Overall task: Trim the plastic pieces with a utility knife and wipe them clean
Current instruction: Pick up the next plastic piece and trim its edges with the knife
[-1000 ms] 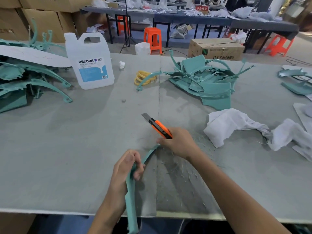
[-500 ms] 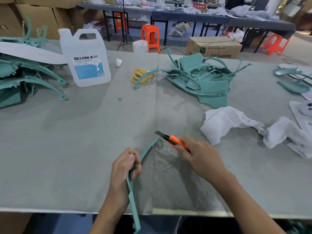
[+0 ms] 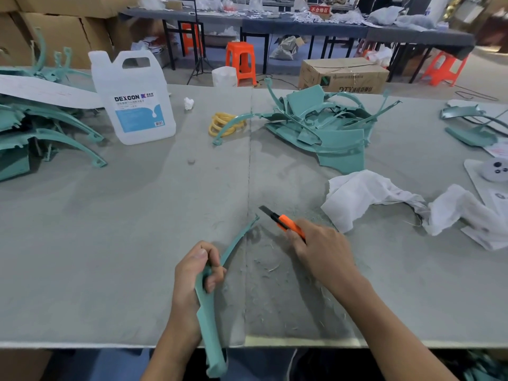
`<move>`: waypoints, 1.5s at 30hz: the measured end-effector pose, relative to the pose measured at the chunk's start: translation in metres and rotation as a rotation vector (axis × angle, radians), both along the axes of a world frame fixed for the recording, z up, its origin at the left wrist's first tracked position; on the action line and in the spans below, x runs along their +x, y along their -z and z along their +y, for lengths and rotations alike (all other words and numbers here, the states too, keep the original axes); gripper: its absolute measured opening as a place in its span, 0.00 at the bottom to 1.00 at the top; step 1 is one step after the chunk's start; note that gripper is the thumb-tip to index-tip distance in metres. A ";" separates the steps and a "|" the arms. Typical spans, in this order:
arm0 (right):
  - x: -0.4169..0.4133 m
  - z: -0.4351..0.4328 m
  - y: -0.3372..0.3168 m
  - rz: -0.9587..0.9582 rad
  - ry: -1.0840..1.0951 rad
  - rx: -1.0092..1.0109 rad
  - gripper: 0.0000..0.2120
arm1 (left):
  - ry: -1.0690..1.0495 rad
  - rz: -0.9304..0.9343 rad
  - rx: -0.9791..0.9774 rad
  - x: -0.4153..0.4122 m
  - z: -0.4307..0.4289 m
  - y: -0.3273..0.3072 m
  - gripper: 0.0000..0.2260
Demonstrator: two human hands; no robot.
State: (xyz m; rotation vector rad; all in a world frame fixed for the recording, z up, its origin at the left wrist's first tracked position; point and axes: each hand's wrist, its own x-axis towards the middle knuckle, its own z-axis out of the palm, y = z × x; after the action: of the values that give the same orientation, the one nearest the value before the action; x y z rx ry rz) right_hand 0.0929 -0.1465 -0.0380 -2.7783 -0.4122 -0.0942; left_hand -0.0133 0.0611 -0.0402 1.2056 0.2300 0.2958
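Left hand [image 3: 196, 273] gripped the long curved teal plastic strip [image 3: 211, 320] mid-length, its tip resting on the grey table [image 3: 110, 229], apparently steadying it for trimming. Right hand [image 3: 320, 250] held the orange utility knife [image 3: 283, 222], blade just beside that tip.

On table [image 3: 110, 229]: jug [image 3: 134, 105] far left, heap of plastic pieces [image 3: 41, 127] left of it. Far right-centre: second heap [image 3: 324, 125], rubber bands [image 3: 222, 125] between. Before it, rags [image 3: 362, 196]. At near edge, curved piece [image 3: 236, 243] overhangs; knife [image 3: 286, 224] right of tip.
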 end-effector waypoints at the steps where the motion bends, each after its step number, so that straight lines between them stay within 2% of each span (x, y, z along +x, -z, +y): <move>1: 0.000 0.000 0.000 0.001 0.000 0.021 0.13 | 0.000 0.002 -0.005 0.000 0.000 0.000 0.13; 4: -0.007 0.002 0.000 0.043 -0.083 0.100 0.13 | 0.012 -0.001 0.039 0.000 0.000 0.000 0.12; 6: -0.011 0.006 0.002 0.028 -0.118 0.078 0.13 | 0.010 0.002 0.042 0.001 -0.001 -0.001 0.12; 11: 0.000 0.004 -0.002 0.002 0.008 0.003 0.14 | -0.002 -0.005 -0.005 -0.001 -0.001 -0.002 0.13; 14: -0.006 0.001 -0.002 0.017 -0.068 0.094 0.13 | 0.001 0.008 -0.009 0.000 0.000 -0.003 0.13; 19: -0.017 0.005 0.006 -0.071 -0.174 -0.066 0.16 | 0.007 -0.006 -0.004 0.001 -0.001 -0.006 0.12; 25: -0.016 0.012 0.013 -0.097 -0.112 -0.036 0.16 | -0.010 0.016 -0.004 0.000 -0.001 -0.013 0.13; 29: -0.006 0.005 0.003 -0.130 0.037 0.275 0.13 | -0.042 0.037 -0.057 -0.001 -0.005 -0.022 0.13; 31: -0.007 0.003 0.000 -0.137 0.029 0.326 0.10 | -0.043 0.046 -0.087 -0.003 -0.004 -0.023 0.12; 33: -0.014 0.009 -0.001 -0.064 -0.018 0.412 0.07 | -0.030 0.049 -0.166 -0.005 -0.002 -0.023 0.12; 37: -0.027 0.038 0.002 0.243 -0.098 0.634 0.10 | -0.035 0.078 -0.286 -0.007 0.004 -0.029 0.11; 40: -0.032 0.062 0.006 0.351 -0.259 0.631 0.10 | -0.060 0.247 -0.070 -0.012 0.020 -0.029 0.11; 42: -0.033 0.075 0.007 0.404 -0.344 0.533 0.12 | -0.052 0.360 0.080 -0.024 0.035 -0.032 0.13; 44: -0.033 0.084 0.004 0.421 -0.380 0.389 0.05 | -0.028 0.383 0.130 -0.039 0.050 -0.036 0.15; 45: -0.032 0.087 0.002 0.414 -0.376 0.360 0.05 | -0.017 0.377 0.131 -0.045 0.056 -0.036 0.15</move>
State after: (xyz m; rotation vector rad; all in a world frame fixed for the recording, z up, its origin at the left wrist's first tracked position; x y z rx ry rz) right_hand 0.0613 -0.0594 -0.0396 -2.2453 -0.7131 0.4425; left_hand -0.0579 0.1169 -0.0037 1.3852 0.5552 0.0967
